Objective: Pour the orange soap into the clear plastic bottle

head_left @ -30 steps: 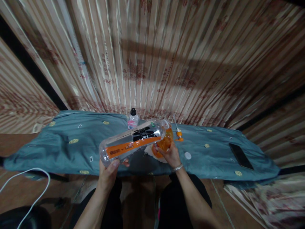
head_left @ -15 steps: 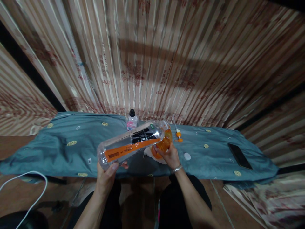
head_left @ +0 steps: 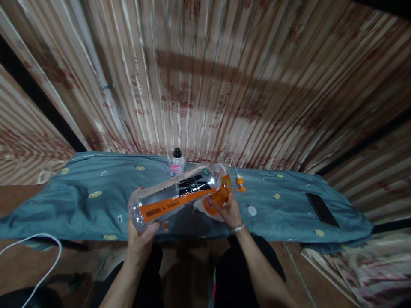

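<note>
Clear plastic bottle with a black-and-orange label (head_left: 180, 194) is what I watch in the head view, held up over the table (head_left: 80, 214) draped in teal patterned cloth. I see the left hand (head_left: 140, 239) gripping it around the base end, thumb on the near side. From those fingers its long axis slants away and to the right, so the left hand is nearer the base and the right hand (head_left: 230, 210) nearer the neck.

That right hand has its fingers wrapped around the translucent orange bottle (head_left: 224, 190). The clear bottle's neck meets the orange bottle's upper end in my view; whether the two rims touch, or anything flows between them, I cannot tell. A crumpled white piece of soft material (head_left: 215, 214) shows beneath the orange bottle. To its right I find a round white cap (head_left: 252, 210) and, farther back, an orange-and-white pump head (head_left: 239, 182) with its tube.
</note>
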A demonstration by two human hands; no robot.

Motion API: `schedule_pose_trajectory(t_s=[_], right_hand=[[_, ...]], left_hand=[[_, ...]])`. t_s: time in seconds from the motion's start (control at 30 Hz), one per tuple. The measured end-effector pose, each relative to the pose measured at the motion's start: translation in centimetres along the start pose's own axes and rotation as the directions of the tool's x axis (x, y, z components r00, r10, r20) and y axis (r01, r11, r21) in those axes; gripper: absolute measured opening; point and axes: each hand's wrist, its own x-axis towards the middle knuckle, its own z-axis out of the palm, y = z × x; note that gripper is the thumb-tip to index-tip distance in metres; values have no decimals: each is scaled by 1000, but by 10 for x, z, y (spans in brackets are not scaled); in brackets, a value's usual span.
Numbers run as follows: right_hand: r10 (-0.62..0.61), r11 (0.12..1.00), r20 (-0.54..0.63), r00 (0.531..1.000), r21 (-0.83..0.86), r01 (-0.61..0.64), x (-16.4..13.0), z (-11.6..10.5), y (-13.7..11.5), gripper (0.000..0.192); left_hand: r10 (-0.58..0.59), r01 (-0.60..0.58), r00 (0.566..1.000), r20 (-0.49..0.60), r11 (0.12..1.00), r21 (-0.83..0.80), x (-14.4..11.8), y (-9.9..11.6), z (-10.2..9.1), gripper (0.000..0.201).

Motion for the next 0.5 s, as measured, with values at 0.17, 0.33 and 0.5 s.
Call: schedule_pose_trajectory(t_s=[0.17,0.33,0.5], right_hand=[[4,999,20,1000,-54,-3,0,-2,0,77],[28,995,-32,999,-94,-31,1,2,-3,66],[25,989,-46,999,-145,-32,1,4,-5,62]], left_hand=[[38,-39,998,43,999,2,-1,0,1,82],[85,-89,995,-56,994,-59,-4,7,14,91],[28,-29,999,-27,999,-25,-3,7,10,98]])
